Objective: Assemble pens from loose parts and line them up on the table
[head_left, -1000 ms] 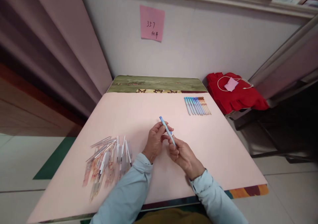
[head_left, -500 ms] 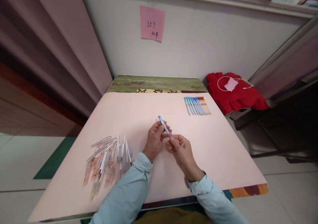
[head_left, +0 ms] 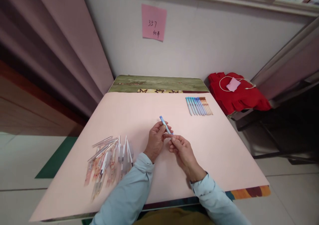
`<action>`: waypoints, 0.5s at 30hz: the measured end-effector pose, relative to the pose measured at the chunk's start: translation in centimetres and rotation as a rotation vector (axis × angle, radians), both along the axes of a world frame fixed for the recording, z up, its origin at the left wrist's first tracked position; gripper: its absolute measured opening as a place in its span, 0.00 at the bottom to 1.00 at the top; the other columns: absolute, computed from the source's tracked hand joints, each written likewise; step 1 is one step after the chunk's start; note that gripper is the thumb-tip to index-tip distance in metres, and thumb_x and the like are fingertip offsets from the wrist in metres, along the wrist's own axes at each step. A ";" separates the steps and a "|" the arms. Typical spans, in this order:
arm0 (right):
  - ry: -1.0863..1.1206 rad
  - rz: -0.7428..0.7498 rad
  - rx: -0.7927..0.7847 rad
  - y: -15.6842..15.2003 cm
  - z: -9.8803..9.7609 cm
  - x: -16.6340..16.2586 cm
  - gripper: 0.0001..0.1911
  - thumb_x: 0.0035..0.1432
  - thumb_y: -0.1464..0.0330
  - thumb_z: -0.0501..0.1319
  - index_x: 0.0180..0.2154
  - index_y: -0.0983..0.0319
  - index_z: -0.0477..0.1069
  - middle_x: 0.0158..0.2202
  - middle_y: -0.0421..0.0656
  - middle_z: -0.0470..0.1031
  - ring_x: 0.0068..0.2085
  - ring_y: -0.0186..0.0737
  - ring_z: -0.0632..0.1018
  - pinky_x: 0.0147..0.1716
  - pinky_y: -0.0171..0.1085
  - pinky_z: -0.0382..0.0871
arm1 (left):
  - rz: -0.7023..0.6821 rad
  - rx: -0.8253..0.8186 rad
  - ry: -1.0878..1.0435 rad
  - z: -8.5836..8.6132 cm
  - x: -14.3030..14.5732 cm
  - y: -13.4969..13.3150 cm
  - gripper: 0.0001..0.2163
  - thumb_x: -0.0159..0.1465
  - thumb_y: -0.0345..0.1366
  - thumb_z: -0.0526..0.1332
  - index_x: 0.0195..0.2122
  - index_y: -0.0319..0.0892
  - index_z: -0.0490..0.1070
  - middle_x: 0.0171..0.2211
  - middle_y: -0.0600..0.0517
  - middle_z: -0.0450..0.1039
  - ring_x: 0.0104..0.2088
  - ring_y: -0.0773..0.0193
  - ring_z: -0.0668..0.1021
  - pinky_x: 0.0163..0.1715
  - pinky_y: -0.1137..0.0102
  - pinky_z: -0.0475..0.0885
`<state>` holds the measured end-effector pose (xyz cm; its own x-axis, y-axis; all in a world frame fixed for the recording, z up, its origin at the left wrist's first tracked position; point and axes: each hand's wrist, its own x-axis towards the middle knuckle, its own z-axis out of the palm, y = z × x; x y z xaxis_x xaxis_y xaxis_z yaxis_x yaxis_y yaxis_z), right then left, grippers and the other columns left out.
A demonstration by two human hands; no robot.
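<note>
A light-blue pen barrel (head_left: 164, 123) with a darker blue upper end slants above the middle of the table. My left hand (head_left: 156, 138) is closed on it, thumb and fingers pinching its middle. Close against the barrel's lower end is my right hand (head_left: 183, 152), its thumb and index finger pressed together. Whatever those fingertips grip is too small or hidden to make out. To the left of my forearm lies a loose pile of pen parts (head_left: 109, 162): clear and pinkish tubes and thin white refills, several with dark ends.
A neat row of blue, violet and brown pens (head_left: 198, 106) lies at the table's back right. Pale paper covers the table (head_left: 134, 108). Beyond it stands a wall with a pink note (head_left: 154, 22). A red cloth (head_left: 236, 97) with a white cord rests beyond the right edge.
The whole view has shifted slightly. Both hands keep nearly the same hold around the pen barrel, with the right fingertips still at its lower end.
</note>
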<state>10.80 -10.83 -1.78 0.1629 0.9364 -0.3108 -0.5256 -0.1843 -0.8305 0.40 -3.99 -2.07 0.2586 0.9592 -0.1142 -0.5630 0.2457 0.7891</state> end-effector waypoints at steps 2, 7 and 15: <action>0.047 0.006 -0.028 0.0 -0.3 -0.1 0.20 0.48 0.55 0.72 0.32 0.65 0.73 0.25 0.41 0.76 0.22 0.28 0.71 0.22 0.29 0.67 | -0.015 -0.013 -0.003 0.1 0.1 -0.2 0.14 0.60 0.41 0.66 0.43 0.40 0.72 0.33 0.50 0.74 0.32 0.65 0.79 0.30 0.73 0.77; 0.119 0.034 -0.092 0.3 -0.4 0.0 0.20 0.51 0.54 0.68 0.30 0.64 0.72 0.20 0.38 0.71 0.16 0.27 0.66 0.14 0.27 0.60 | -0.053 -0.051 -0.017 0.7 0.2 -0.5 0.15 0.58 0.42 0.68 0.43 0.40 0.72 0.33 0.50 0.75 0.34 0.64 0.80 0.28 0.74 0.77; 0.042 0.079 0.012 0.0 0.2 0.3 0.18 0.54 0.54 0.68 0.35 0.62 0.72 0.27 0.40 0.75 0.24 0.29 0.71 0.24 0.29 0.67 | -0.032 -0.005 0.013 0.5 -0.3 -0.1 0.15 0.60 0.42 0.66 0.45 0.39 0.72 0.34 0.49 0.75 0.33 0.64 0.80 0.28 0.72 0.77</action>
